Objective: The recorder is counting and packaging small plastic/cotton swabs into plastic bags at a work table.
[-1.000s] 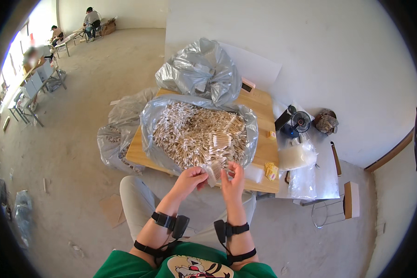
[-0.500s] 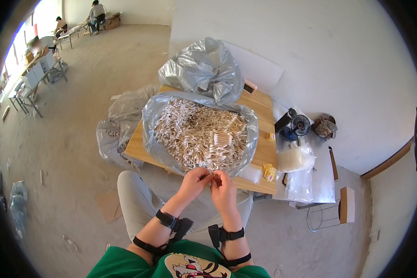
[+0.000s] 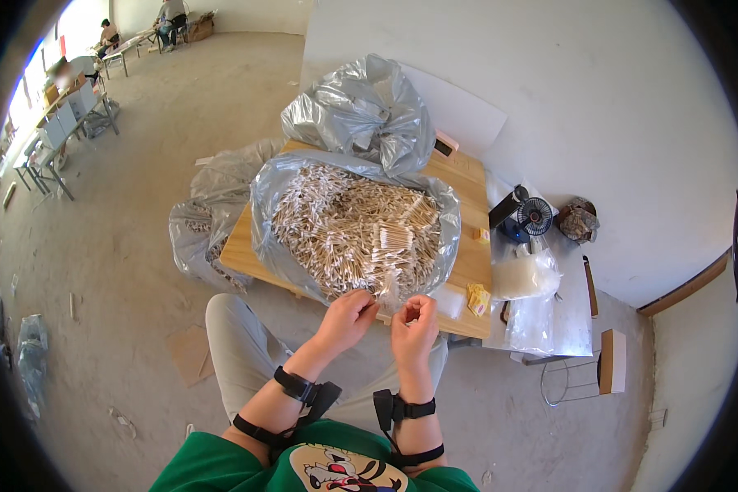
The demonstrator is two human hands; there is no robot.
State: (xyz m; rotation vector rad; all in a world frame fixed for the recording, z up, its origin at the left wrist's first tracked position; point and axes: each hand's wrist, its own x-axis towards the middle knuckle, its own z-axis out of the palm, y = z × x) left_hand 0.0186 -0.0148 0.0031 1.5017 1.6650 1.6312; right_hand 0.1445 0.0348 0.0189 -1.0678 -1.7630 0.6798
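Note:
Wooden cotton swabs point(image 3: 336, 234) with white tips fill a grey plastic bag point(image 3: 265, 217) laid wide on the wooden table. A neat bundle of swabs point(image 3: 394, 239) lies on the heap's right side. At the bag's near edge, a small clear plastic bag point(image 3: 390, 289) stretches between my two hands. My left hand point(image 3: 346, 320) is closed in a pinch at its left side. Fingers curled, my right hand point(image 3: 414, 328) pinches at its right side. The exact grip of the fingertips is too small to make out.
Another grey bag point(image 3: 361, 111) bulges behind the heap. Yellow packets point(image 3: 477, 299) lie at the table's right edge point(image 3: 459, 324). On the side table stand a small black fan point(image 3: 535, 216) and a stack of clear bags point(image 3: 525, 277). More sacks point(image 3: 201, 238) sit left on the floor.
My hands, together half a second ago, have drawn apart, the right one moving rightward. The clear plastic bag now shows between them.

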